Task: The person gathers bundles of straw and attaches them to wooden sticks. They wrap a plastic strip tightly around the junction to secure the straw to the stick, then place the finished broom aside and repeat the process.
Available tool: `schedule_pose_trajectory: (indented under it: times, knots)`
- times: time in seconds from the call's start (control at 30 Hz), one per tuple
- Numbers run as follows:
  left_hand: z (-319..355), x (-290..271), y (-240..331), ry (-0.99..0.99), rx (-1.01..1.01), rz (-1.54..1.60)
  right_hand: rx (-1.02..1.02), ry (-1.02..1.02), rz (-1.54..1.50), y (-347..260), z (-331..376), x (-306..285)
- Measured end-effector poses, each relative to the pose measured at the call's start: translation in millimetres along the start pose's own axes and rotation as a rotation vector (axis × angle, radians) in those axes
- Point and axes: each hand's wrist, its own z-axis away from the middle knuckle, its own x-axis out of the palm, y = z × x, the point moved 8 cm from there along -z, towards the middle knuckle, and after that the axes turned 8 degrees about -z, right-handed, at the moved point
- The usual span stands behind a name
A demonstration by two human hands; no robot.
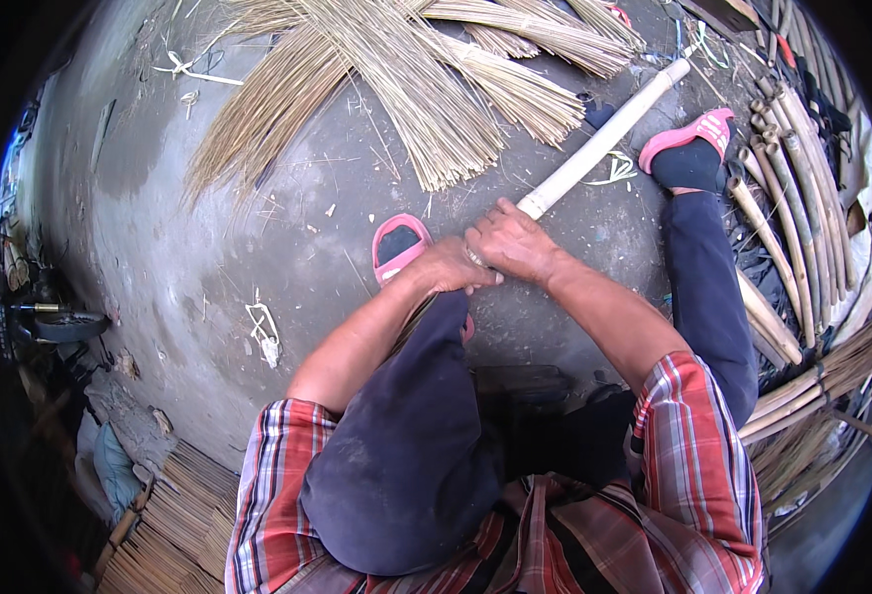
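Note:
A long pale bamboo pole (604, 139) slants from the far right down toward my knees. My right hand (515, 242) is wrapped around its near part. Right beside it, my left hand (448, 265) is closed on the same line, and a pale bit of the pole shows between the two hands. Thin brown sticks (408, 325) peek out beneath my left forearm, in line with the pole. My hands hide where these sticks and the pole meet. Both hands sit just beyond my raised left knee.
Several fanned bundles of thin sticks (426, 109) lie crossed on the grey floor ahead. Bamboo poles (802, 208) are piled at the right. My pink sandals (396, 238) rest on the floor. Pale strips (262, 332) lie at left; more sticks (173, 535) are stacked at lower left.

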Motion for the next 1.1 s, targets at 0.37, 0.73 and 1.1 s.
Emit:
schedule_pose_trajectory:
  times: [0.37,0.73,1.1]
  knots:
    - [2,-31,3,0.302,-0.123,-0.479,0.495,0.243,-0.221,122,162,-142]
    - [0,-27,9,0.319,-0.116,-0.416,1.561,0.549,-0.322,290,512,-92]
    - [8,-26,17,0.337,-0.154,-0.421,1.45,0.799,-0.55,286,461,-62]
